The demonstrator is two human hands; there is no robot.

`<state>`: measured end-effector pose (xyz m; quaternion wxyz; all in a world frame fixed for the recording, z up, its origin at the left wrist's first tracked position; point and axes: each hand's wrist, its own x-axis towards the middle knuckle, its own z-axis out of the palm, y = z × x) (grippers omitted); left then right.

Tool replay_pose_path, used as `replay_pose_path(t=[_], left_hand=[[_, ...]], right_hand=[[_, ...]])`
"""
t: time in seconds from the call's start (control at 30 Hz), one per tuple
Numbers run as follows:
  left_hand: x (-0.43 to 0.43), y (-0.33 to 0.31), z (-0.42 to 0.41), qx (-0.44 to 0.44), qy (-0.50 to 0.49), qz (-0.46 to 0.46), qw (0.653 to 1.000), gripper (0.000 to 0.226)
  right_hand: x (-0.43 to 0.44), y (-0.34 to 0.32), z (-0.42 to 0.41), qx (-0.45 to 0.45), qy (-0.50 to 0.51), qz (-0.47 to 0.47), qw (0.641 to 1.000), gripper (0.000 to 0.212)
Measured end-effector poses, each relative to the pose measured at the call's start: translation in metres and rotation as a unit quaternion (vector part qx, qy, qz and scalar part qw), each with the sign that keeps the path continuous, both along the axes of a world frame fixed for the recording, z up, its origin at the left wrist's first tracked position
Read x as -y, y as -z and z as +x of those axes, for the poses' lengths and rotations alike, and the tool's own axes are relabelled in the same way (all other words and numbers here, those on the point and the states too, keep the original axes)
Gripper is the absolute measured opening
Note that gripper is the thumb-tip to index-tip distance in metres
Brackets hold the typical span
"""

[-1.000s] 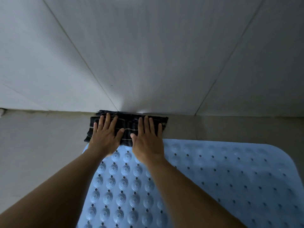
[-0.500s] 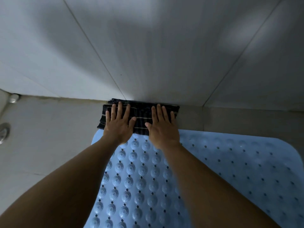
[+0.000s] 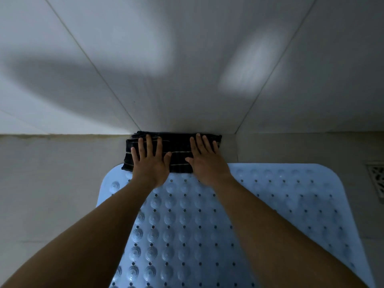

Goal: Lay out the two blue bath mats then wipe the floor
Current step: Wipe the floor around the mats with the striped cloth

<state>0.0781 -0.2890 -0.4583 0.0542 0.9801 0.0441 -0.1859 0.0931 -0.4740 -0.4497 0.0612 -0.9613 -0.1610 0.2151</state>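
Head view, nearest item: one blue bath mat (image 3: 270, 204), studded and perforated, lying flat on the tiled floor (image 3: 52, 183) beneath both forearms, with a drain grate (image 3: 377, 179) near its far right corner. Next: left hand (image 3: 148, 163) and right hand (image 3: 207, 163), set apart from each other, fingers straight and spread, pressing flat on a folded dark striped cloth (image 3: 178, 150) whose near edge touches the mat's far edge. Farthest: the cloth's far edge sits against the base of the pale tiled wall (image 3: 187, 69).
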Motion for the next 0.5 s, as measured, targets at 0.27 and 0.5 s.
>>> replay_pose_path(t=[0.27,0.5], left_hand=[[0.062,-0.004,0.006,-0.033,-0.004,-0.022,0.999,0.066],[0.108,-0.003,0.001,0.002,0.039,-0.04,0.998,0.068]], right_hand=[[0.06,-0.006,0.003,-0.01,0.004,-0.007,1.0,0.063],[0.093,-0.007,-0.004,0.021,0.084,-0.035,0.996,0.064]])
